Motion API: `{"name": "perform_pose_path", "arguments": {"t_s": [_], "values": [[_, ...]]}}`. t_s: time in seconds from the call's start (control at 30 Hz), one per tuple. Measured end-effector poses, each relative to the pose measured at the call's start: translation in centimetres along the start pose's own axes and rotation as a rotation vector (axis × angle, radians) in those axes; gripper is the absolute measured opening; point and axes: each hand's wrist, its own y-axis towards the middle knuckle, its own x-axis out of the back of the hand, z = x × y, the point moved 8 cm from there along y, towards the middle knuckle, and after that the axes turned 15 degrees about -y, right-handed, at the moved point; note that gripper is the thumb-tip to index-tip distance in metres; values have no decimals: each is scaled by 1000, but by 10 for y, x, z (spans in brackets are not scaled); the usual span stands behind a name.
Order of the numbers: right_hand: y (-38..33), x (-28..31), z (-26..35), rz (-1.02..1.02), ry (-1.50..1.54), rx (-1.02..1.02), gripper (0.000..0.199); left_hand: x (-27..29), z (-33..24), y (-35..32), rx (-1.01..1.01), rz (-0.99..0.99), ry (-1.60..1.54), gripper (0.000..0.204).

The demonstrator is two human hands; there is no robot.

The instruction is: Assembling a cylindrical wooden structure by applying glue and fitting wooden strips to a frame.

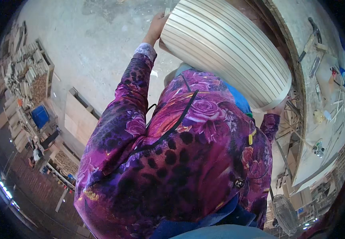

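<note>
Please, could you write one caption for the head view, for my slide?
The left hand and right hand hold a large pale striped piece near opposite ends, beside a cluttered worktable.

The head view is looking steeply down from the wearer's head, through the left of two side-by-side fisheye cameras. It is facing along the front of the body, so the patterned jacket (172, 167) is sitting very near and filling the lower middle. The curved slatted panel (224, 51) is showing a little farther out, running past the upper edge. The lens is taking in a very wide scene (dark corners are ringing the round view): a worktable (312, 123) is curving along the right, while wood stacks (27, 73) are appearing small and distant toward the left rim.
</note>
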Motion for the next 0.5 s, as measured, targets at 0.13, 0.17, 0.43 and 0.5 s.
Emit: {"name": "perform_pose_path", "arguments": {"t_s": [0.13, 0.17, 0.43, 0.5], "values": [[-4, 17, -54, -9, 119, -79, 59, 12, 21, -14, 6, -4, 16, 32], [-6, 24, -70, -34, 151, -105, 56, 13, 24, -17, 3, -7, -4, 32], [-13, 25, -50, -169, -665, 518, 57, 4, 13, -15, -76, -96, -187, 31], [1, 6, -63, 65, 151, 100, 58, 0, 1, -13, -104, -104, -180, 32]]}}
